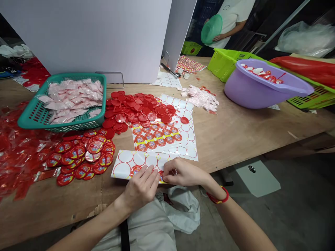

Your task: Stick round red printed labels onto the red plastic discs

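A sticker sheet lies at the table's near edge, its left end curling up. Most of its visible circles are blank white; a few round red printed stickers remain along the near side. My left hand rests on this sheet with fingers stretched out flat. At the sheet's right end, my right hand has thumb and forefinger pinched at a red sticker, partly hidden by the fingers. Beyond lies another sheet with red and yellow stickers, next to a pile of red plastic discs. Stickered discs are heaped to the left.
A green basket holds small clear packets. Red plastic wrappers spread at far left. More packets lie mid-table. A purple basin and lime crates stand at right. A white panel rises behind; a person holds a green basin.
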`<action>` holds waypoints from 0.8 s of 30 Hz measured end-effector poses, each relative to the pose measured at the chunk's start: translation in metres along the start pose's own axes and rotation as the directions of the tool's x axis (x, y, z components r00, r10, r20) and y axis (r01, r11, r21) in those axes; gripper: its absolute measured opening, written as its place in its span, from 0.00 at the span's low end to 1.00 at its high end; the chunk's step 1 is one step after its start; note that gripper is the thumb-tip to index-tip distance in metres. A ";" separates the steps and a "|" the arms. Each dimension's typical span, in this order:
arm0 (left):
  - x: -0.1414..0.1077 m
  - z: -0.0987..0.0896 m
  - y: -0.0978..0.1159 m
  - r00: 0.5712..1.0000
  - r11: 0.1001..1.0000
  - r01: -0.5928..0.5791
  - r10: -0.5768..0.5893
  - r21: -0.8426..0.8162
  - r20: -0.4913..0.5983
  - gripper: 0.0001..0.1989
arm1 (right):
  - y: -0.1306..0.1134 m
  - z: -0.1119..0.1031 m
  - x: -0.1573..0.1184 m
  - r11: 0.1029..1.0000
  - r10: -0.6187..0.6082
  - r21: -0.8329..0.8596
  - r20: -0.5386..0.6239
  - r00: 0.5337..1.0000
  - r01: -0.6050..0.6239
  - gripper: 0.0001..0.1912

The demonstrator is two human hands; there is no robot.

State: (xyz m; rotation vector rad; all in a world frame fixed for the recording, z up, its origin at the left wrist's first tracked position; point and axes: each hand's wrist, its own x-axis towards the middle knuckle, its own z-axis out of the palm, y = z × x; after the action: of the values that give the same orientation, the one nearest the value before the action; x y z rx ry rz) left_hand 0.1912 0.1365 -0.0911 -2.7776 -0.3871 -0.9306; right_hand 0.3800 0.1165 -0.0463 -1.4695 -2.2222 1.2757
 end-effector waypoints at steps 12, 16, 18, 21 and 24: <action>0.001 -0.002 -0.001 1.000 1.000 -0.009 0.008 -0.006 -0.014 0.13 | -0.003 -0.004 0.001 0.999 0.024 0.029 0.044 0.999 -0.026 0.05; 0.001 -0.003 -0.001 1.000 1.000 -0.004 0.004 -0.002 -0.025 0.14 | -0.002 -0.004 0.002 0.999 0.036 0.026 0.037 0.999 -0.037 0.05; 0.001 -0.004 -0.002 1.000 1.000 -0.002 0.002 0.003 -0.021 0.14 | -0.002 -0.003 0.001 0.999 0.038 0.030 0.025 0.999 -0.039 0.06; 0.002 -0.005 -0.005 1.000 1.000 0.007 -0.007 0.007 -0.018 0.15 | -0.002 -0.001 -0.003 0.998 0.016 0.059 -0.025 1.000 -0.014 0.07; 0.003 -0.006 -0.007 1.000 1.000 0.004 -0.004 0.008 -0.026 0.15 | -0.001 0.001 -0.007 0.997 0.004 0.079 -0.065 0.998 0.002 0.09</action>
State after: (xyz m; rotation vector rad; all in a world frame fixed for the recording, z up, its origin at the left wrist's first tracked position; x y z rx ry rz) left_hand 0.1881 0.1424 -0.0839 -2.7554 -0.3922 -0.9631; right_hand 0.3828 0.1100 -0.0440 -1.4620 -2.1053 1.2820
